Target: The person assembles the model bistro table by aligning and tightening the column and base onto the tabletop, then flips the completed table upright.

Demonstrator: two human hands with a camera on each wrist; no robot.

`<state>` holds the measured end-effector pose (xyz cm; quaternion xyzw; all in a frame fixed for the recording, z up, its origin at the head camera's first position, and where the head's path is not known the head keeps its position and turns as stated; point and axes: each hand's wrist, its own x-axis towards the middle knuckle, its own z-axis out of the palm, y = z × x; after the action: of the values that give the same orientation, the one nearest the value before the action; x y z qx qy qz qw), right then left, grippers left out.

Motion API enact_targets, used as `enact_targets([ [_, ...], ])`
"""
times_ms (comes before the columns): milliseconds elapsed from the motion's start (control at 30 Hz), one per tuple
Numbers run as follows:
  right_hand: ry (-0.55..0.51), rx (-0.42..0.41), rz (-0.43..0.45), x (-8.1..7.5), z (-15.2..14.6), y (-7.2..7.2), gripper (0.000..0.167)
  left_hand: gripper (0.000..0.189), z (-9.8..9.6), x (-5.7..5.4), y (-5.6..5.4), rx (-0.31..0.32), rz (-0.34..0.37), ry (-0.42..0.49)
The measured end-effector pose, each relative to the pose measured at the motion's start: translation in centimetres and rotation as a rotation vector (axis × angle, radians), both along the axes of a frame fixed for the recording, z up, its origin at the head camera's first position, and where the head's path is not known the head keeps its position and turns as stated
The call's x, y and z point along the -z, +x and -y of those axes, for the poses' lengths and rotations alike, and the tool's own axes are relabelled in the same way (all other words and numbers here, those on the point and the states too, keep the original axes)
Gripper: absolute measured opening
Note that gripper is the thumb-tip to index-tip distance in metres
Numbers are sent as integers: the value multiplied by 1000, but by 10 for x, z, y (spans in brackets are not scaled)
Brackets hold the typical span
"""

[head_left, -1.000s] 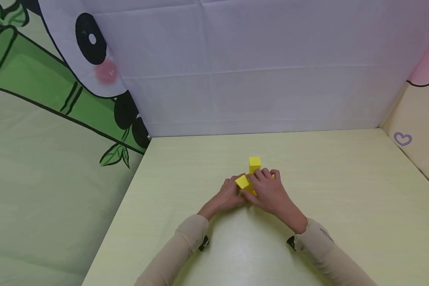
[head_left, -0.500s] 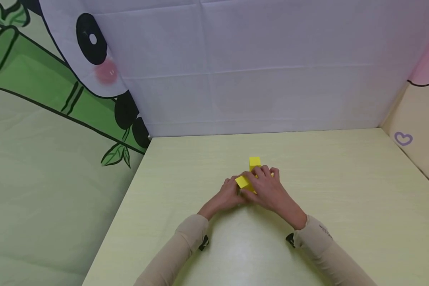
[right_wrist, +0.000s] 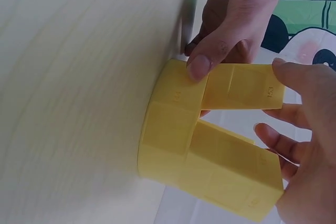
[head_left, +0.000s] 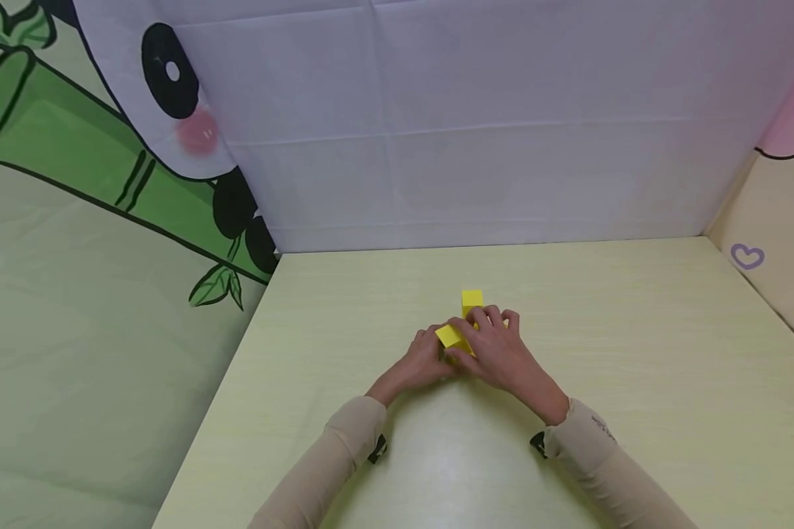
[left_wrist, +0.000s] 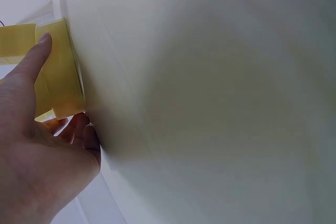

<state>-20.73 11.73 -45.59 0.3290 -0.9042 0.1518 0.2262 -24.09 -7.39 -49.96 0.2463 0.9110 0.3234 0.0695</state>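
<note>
A yellow block assembly stands on the table, its base (right_wrist: 170, 124) low against the tabletop in the right wrist view. Two upright blocks rise from it: one marked 153 (right_wrist: 241, 86) and a thicker one (right_wrist: 236, 169). My right hand (head_left: 499, 353) pinches the top of the marked block (head_left: 451, 336) between thumb and fingers. With my left hand (head_left: 426, 358) I hold the base (left_wrist: 60, 69), thumb pressed along one side and fingers curled at its end. Behind the right fingers shows another yellow block top (head_left: 472, 300); the hands hide much of the assembly in the head view.
The pale wooden table (head_left: 370, 294) reaches back to a white cloth wall (head_left: 476, 176). On the left hangs a green panel (head_left: 73, 353) with a bamboo print. A cream panel (head_left: 777, 220) with a purple heart borders the right side.
My right hand has shifted slightly away from me, its fingers now further over the rear of the blocks. The left hand keeps its place on the base.
</note>
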Motion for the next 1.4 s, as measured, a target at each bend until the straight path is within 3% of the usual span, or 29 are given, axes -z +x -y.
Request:
enact_targets([
  [233, -65, -3, 25, 2, -7, 0, 45, 72, -2, 1, 0, 2, 2, 9],
  [433, -340, 68, 42, 14, -35, -3, 40, 81, -2, 0, 0, 5, -2, 1],
  [500, -430, 119, 87, 20, -49, -5, 35, 85, 0, 0, 1, -10, 14, -16],
  [600, -510, 193, 238, 29, -68, -9, 32, 91, 4, -1, 1, -42, 47, -45],
  [733, -448, 204, 499, 35, -86, -13, 44, 95, 10, -1, 0, -76, 71, -75],
  [867, -283, 136, 649, 39, -91, -15, 65, 95, 12, 0, -2, -99, 83, -81],
  [1067, -198, 121, 696, 47, -84, -18, 70, 82, 13, 1, -6, -111, 83, -80],
  [1400, -185, 189, 648, 55, -71, -20, 73, 73, 13, 0, -10, -85, 45, -93],
])
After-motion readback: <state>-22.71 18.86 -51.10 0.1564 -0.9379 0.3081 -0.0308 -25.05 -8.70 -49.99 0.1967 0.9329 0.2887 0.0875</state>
